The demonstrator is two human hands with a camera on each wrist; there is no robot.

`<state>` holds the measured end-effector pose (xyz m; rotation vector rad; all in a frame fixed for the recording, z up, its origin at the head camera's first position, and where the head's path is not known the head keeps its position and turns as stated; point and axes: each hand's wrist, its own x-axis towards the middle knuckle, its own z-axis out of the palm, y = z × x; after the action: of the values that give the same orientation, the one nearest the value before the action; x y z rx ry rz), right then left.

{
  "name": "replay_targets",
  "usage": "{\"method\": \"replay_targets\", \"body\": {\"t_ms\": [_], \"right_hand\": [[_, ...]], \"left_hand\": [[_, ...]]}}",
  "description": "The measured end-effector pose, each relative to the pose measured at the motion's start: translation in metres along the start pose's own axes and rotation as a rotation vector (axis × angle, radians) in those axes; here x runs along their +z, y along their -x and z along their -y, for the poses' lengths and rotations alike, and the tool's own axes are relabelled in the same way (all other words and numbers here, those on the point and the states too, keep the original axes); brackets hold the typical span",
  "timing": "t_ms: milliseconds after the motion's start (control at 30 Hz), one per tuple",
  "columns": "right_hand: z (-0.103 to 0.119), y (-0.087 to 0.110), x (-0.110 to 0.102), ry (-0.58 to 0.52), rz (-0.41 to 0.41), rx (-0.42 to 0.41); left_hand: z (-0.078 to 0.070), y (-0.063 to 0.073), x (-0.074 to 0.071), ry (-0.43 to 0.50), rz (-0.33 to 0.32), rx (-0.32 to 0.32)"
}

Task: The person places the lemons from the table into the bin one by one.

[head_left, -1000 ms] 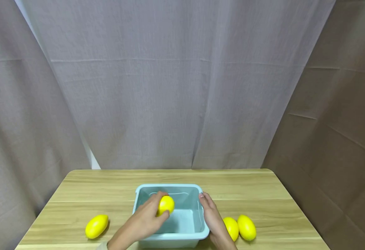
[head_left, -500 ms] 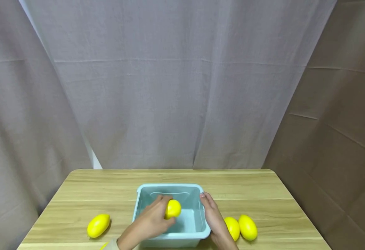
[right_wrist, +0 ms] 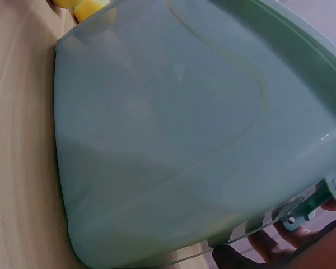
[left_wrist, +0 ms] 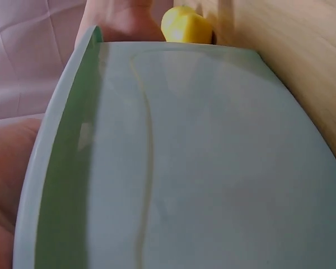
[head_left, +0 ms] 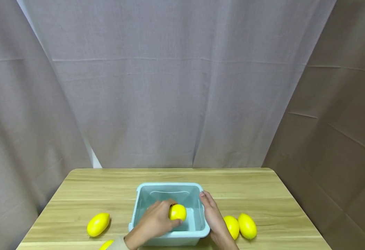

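Observation:
A pale blue-green plastic bin (head_left: 170, 235) stands on the wooden table in the head view. My left hand (head_left: 157, 220) reaches over its near left rim and grips a yellow lemon (head_left: 177, 212) inside the bin, fingers behind it and thumb in front. My right hand (head_left: 213, 215) holds the bin's right rim, thumb at the top edge. In the right wrist view its fingers (right_wrist: 263, 244) show at the rim, below the bin's wall (right_wrist: 173, 129). The outer wall (left_wrist: 213, 157) fills most of the left wrist view, with part of my left hand (left_wrist: 8, 190) at the left edge.
Two lemons, one (head_left: 231, 227) partly behind my right forearm and another (head_left: 247, 226), lie right of the bin. On the left are a lemon (head_left: 98, 224) and one (head_left: 106, 245) half hidden by my sleeve. Grey curtains (head_left: 154, 104) hang behind the table (head_left: 248, 184).
My left hand has moved right and lower inside the bin with the lemon. Another lemon has come into view by the left sleeve. My right hand keeps its hold on the rim.

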<state>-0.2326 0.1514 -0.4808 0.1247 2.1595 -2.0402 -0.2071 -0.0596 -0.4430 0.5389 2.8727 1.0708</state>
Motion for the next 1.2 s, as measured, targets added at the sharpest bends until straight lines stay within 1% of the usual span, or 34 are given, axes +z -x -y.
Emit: {"method": "replay_targets", "body": {"t_ms": [100,233,467,567,700,800,867,1000,1200], "right_hand": [[0.001,0.000,0.000,0.006,-0.008,0.012],[0.003,-0.002,-0.002,0.011,-0.019,0.029],[0.003,-0.003,-0.001,0.003,-0.011,0.007],[0.002,-0.002,0.001,0.004,-0.004,-0.002],[0.003,-0.002,0.002,0.012,0.004,0.004],[0.004,-0.002,0.002,0.013,-0.006,0.012],[0.004,-0.003,0.002,0.010,-0.012,0.010],[0.001,-0.003,0.000,-0.001,-0.001,-0.006],[-0.001,-0.001,-0.003,-0.007,-0.007,0.001]], "left_hand": [[-0.002,-0.003,0.001,0.008,0.017,-0.017],[-0.008,-0.007,0.004,-0.005,0.031,-0.016],[-0.017,-0.015,0.009,-0.096,0.039,0.001],[-0.017,-0.016,0.011,-0.103,0.044,0.003],[-0.015,-0.016,0.012,-0.073,0.065,0.008],[-0.014,-0.017,0.011,-0.040,0.101,0.013],[-0.014,-0.019,0.011,-0.015,0.134,0.005],[-0.014,-0.023,0.012,0.042,0.192,-0.040],[-0.014,-0.023,0.017,0.106,0.241,-0.081]]}}
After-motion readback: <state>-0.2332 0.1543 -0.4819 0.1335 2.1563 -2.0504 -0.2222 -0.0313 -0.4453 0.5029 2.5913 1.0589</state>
